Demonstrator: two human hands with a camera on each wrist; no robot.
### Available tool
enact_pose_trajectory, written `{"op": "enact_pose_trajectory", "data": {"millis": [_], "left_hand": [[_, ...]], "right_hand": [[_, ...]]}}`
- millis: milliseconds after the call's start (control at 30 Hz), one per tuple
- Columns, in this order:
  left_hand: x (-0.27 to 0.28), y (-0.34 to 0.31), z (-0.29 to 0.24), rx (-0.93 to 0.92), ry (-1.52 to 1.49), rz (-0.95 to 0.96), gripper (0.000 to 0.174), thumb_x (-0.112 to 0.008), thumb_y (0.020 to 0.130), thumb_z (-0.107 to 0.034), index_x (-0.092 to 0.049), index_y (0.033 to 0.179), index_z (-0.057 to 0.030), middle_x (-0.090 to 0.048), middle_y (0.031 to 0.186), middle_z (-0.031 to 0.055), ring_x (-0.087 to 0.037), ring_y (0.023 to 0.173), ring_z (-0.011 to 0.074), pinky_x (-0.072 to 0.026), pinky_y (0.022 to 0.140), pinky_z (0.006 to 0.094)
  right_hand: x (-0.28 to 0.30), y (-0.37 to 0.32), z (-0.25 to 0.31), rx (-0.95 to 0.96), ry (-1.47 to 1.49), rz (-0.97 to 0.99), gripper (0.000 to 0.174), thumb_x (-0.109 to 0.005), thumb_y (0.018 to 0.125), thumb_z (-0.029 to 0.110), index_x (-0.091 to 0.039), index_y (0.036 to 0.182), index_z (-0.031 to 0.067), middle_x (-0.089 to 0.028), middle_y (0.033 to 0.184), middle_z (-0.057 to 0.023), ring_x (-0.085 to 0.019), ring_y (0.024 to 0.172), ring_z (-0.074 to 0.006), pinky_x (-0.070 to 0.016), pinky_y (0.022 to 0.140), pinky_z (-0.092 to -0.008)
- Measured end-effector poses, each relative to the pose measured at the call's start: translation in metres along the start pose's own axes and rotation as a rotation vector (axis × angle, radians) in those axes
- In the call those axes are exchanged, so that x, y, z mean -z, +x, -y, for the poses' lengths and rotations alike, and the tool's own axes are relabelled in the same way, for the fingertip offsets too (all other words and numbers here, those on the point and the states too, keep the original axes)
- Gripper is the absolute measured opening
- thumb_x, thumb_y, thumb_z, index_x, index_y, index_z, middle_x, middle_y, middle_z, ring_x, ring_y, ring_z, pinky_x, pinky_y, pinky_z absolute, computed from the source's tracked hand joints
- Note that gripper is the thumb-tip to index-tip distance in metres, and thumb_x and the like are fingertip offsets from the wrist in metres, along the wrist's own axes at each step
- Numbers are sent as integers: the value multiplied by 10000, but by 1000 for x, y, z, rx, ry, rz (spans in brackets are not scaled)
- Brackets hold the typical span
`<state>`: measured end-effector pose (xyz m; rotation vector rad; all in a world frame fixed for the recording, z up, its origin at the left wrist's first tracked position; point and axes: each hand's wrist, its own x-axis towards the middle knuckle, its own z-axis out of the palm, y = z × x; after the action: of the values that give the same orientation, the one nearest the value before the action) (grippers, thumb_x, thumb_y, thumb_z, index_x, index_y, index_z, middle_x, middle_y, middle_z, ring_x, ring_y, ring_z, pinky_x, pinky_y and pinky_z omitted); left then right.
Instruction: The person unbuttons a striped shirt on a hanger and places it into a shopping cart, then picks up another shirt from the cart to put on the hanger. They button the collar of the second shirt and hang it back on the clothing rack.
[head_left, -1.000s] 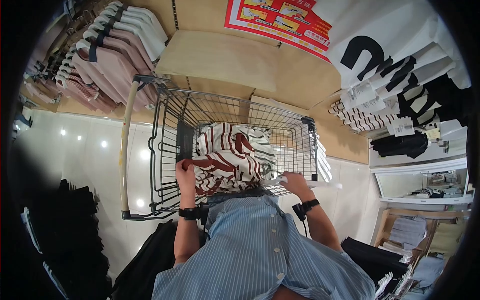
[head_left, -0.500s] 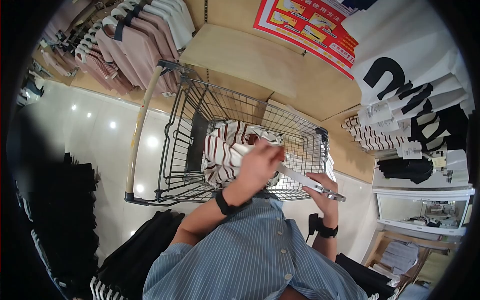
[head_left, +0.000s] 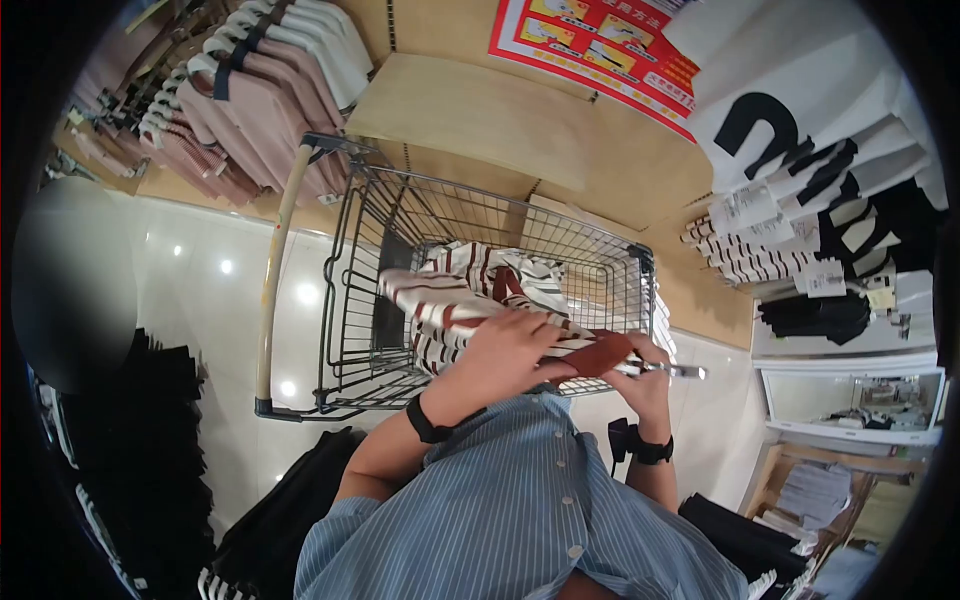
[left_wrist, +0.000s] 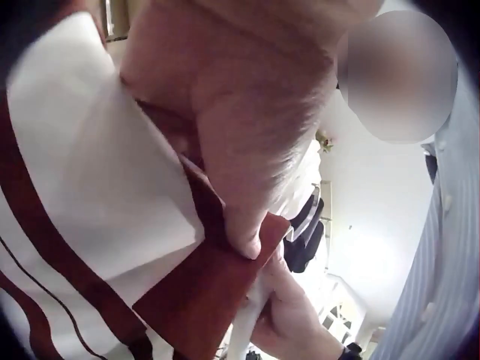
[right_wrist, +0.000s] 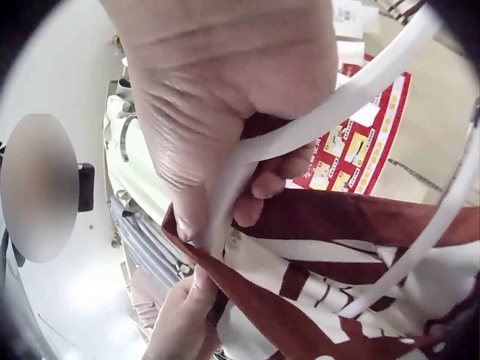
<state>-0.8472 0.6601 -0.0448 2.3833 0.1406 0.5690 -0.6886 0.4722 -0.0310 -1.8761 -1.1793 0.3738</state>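
The left hand (head_left: 497, 362) pinches the dark red collar (head_left: 598, 356) of a white garment with red stripes (head_left: 440, 300), lifted over the cart basket. In the left wrist view its thumb presses on the red collar (left_wrist: 196, 292). At the collar's right end, the right hand (head_left: 645, 385) grips a white hanger (head_left: 683, 371) with a metal hook. The right wrist view shows the fingers curled round the white hanger (right_wrist: 337, 109), with part of it inside the garment's neck opening beside the red collar band (right_wrist: 262, 300). More striped cloth (head_left: 545, 280) lies in the basket.
The wire shopping cart (head_left: 480, 195) stands against the body, its handle (head_left: 285, 260) at left. Behind it is a wooden shelf (head_left: 470, 115). Pink shirts (head_left: 250, 110) hang at upper left, white printed shirts (head_left: 800, 70) at upper right, dark clothes (head_left: 130, 450) at lower left.
The left hand moved from the cart's left side to the right, drawing the striped garment up and its collar to the hanger. The right hand moved slightly right, still gripping the hanger.
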Motion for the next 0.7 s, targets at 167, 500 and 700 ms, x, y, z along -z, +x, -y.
{"op": "enact_pose_trajectory", "data": {"millis": [167,500,700], "left_hand": [[18,6,8,107,188,-68,432,-725,769,-461,-599,789,-49,-583,678,81,-616,597,268,-475,508,361],[51,1,9,134,265,-195,438,-751,764,-430,-611,753,-15,-590,666,58,-605,552,236,-468,480,336],[64,-5,-15,41,84,-177,455,-831,677,-394,-645,811,0,-636,735,94,-625,598,248,-488,525,326]], "right_hand": [[-15,16,19,55,-243,-281,450,-829,709,180,-621,1081,35,-628,935,-107,-608,875,-271,-490,764,-365],[-54,-5,-43,-278,-48,445,345,-710,836,178,-603,1127,26,-637,988,-168,-631,845,-307,-505,777,-378],[-74,27,-60,-179,574,193,549,-686,859,181,-480,1342,20,-624,1153,-127,-634,994,-221,-516,834,-330]]}}
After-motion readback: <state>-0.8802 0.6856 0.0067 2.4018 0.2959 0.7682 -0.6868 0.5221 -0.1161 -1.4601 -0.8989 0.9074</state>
